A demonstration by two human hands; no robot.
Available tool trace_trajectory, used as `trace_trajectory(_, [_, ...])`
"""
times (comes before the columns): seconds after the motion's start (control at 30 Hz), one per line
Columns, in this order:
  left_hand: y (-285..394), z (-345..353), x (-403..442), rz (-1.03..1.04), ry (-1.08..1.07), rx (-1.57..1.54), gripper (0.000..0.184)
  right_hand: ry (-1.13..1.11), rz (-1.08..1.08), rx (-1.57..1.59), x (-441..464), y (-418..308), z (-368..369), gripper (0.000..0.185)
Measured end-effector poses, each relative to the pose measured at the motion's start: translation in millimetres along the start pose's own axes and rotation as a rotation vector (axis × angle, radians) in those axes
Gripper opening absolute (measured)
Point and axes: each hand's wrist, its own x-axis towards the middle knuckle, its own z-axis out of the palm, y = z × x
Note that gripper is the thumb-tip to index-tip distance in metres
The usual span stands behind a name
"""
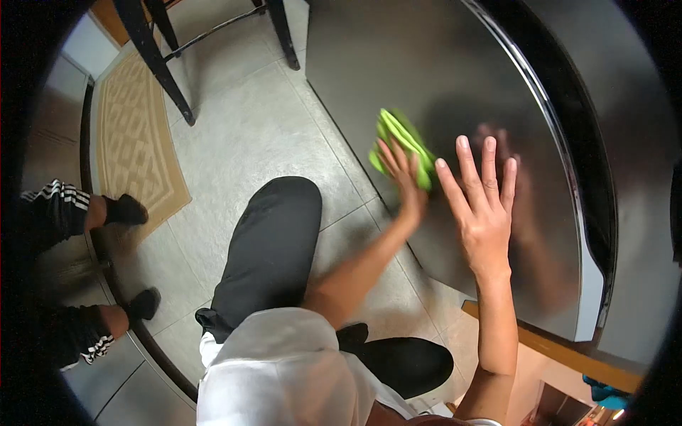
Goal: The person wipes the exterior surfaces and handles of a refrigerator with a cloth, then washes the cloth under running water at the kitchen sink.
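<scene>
L hand is holding green cloth against shiny metal panel, fingers extended over it, forearm slanting. R hand is spreading open just beside, w/ palm facing panel, wrist approx. straight; contact unclear.

No lettering, label, brand, number or sign can be read on any surface anywhere in this view.
</scene>
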Motion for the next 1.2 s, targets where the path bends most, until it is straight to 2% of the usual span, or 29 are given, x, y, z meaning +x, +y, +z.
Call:
trace_trajectory(0.03, [-43,-4,37,0.055,0.018,0.077,0.073,-0.092,0.017,-0.204,2,-3,15,0.039])
trace_trajectory(0.1, [-101,-7,93,-0.229,0.122,-0.099,0.072,-0.089,-0.019,-0.459,5,-5,40,0.044])
trace_trajectory(0.13, [-121,-15,115,-0.301,0.124,-0.156,0.073,-0.091,-0.028,-0.582,5,-6,47,0.047])
trace_trajectory(0.17, [-130,-17,117,-0.364,0.150,-0.219,0.072,-0.144,-0.012,-0.590,5,-5,48,0.049])
trace_trajectory(0.23, [-135,-12,103,-0.508,0.170,-0.236,0.072,-0.114,-0.012,-0.624,5,-6,53,0.049])
trace_trajectory(0.27, [-131,-7,75,-0.585,0.157,-0.178,0.072,-0.108,-0.001,-0.621,6,-7,55,0.049])
trace_trajectory(0.3, [-136,2,36,-0.533,0.097,-0.120,0.075,-0.139,0.006,-0.631,8,-10,52,0.048])
trace_trajectory(0.33, [-101,-3,-3,-0.619,0.020,-0.183,0.077,-0.134,0.016,-0.636,7,-11,53,0.047])
trace_trajectory(0.4, [-74,-2,-82,-0.677,-0.176,-0.281,0.077,-0.143,0.026,-0.644,5,-12,53,0.046])
trace_trajectory(0.47, [-41,-6,-117,-0.871,-0.326,-0.357,0.079,-0.130,0.051,-0.638,1,-12,55,0.046])
trace_trajectory(0.53, [-66,6,-113,-0.758,-0.247,-0.286,0.081,-0.123,0.076,-0.592,-1,-14,55,0.044])
trace_trajectory(0.57, [-110,23,-113,-0.671,-0.201,-0.176,0.083,-0.138,0.075,-0.598,-3,-14,54,0.043])
trace_trajectory(0.6, [-99,17,-78,-0.804,-0.061,-0.107,0.085,-0.149,0.075,-0.603,-4,-13,53,0.043])
trace_trajectory(0.67, [-141,6,-16,-0.783,0.031,-0.177,0.088,-0.156,0.073,-0.599,-7,-13,52,0.042])
trace_trajectory(0.7, [-164,-4,17,-0.728,0.007,-0.216,0.085,-0.155,0.070,-0.592,-9,-11,53,0.042])
trace_trajectory(0.8, [-173,2,14,-0.505,-0.029,-0.163,0.082,-0.154,0.065,-0.594,-8,-10,52,0.042])
trace_trajectory(0.87, [-172,3,14,-0.361,-0.052,-0.115,0.081,-0.149,0.065,-0.590,-4,-11,49,0.042])
trace_trajectory(0.9, [-149,3,-6,-0.440,-0.120,-0.105,0.077,-0.134,0.069,-0.581,-3,-11,50,0.042])
trace_trajectory(0.97, [-88,-3,-48,-0.340,-0.269,-0.072,0.080,-0.101,0.079,-0.540,1,-14,52,0.043])
trace_trajectory(1.0, [-61,-9,-58,-0.278,-0.358,-0.025,0.086,-0.090,0.084,-0.512,2,-15,52,0.044])
trace_trajectory(1.03, [-56,-6,-72,-0.109,-0.377,0.012,0.088,-0.083,0.092,-0.485,2,-17,51,0.046])
trace_trajectory(1.13, [-28,-20,-44,0.128,-0.314,-0.013,0.094,-0.122,0.071,-0.506,6,-18,46,0.047])
trace_trajectory(1.2, [-27,-36,-12,0.097,-0.414,0.053,0.093,-0.143,0.081,-0.539,4,-16,48,0.045])
